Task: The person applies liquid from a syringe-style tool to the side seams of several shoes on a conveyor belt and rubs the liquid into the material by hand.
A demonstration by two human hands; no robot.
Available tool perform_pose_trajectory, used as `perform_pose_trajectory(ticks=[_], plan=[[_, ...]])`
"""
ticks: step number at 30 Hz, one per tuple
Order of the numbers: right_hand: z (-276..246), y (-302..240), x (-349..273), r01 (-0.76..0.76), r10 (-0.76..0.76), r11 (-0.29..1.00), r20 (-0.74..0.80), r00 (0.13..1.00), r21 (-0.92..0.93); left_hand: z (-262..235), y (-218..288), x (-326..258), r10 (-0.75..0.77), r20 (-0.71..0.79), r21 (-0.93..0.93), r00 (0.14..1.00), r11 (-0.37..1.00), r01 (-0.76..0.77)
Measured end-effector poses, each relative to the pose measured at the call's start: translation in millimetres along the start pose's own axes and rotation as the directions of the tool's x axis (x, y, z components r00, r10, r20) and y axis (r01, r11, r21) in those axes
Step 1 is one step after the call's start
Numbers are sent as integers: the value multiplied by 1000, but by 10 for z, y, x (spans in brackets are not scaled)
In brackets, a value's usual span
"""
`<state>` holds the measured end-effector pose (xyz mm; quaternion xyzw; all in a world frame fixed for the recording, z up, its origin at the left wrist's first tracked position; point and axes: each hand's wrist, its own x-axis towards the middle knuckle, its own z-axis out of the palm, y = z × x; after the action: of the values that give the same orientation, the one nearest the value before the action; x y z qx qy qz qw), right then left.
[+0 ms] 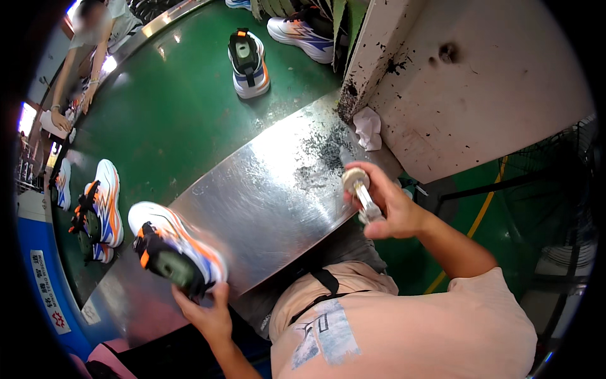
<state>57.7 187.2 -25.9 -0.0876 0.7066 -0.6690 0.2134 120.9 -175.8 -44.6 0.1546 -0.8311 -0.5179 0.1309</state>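
My left hand (208, 316) grips a sneaker (183, 237) by its heel, over the near left part of the metal ledge (259, 208). The sneaker is white with blue and orange parts and a dark opening; its toe points away to the upper left. In my right hand (398, 205) is a pale, partly see-through tool with a round collar (356, 180) and a narrow tip. Its exact kind is hard to make out. My fingers close around it, and the tip points toward the black-smudged part of the ledge. The two hands are well apart.
A green belt (183, 120) runs beyond the ledge. On it stand a sneaker (248, 66), another sneaker (306, 35) by hanging flaps, and several at the left (107, 202). A stained pale panel (467, 82) rises at right, beside crumpled white paper (367, 128). Another person's hands (88, 98) are far left.
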Motion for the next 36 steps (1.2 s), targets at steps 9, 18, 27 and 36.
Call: perform_pose_trajectory(ticks=[9, 18, 27, 36], plan=[[-36, -75, 57, -16, 18, 999, 56, 998, -27, -11, 1051, 1150, 476, 576, 304, 664, 630, -715], [-121, -113, 3, -144, 150, 983, 47, 988, -118, 108, 984, 388, 542, 615, 239, 573, 565, -790], [-271, -733, -170, -183, 184, 983, -29, 983, 17, 343, 842, -261, 665, 408, 224, 625, 591, -775], [622, -1353, 1105, -532, -141, 615, 746, 651, 581, 646, 893, -344, 719, 353, 180, 598, 575, -798]])
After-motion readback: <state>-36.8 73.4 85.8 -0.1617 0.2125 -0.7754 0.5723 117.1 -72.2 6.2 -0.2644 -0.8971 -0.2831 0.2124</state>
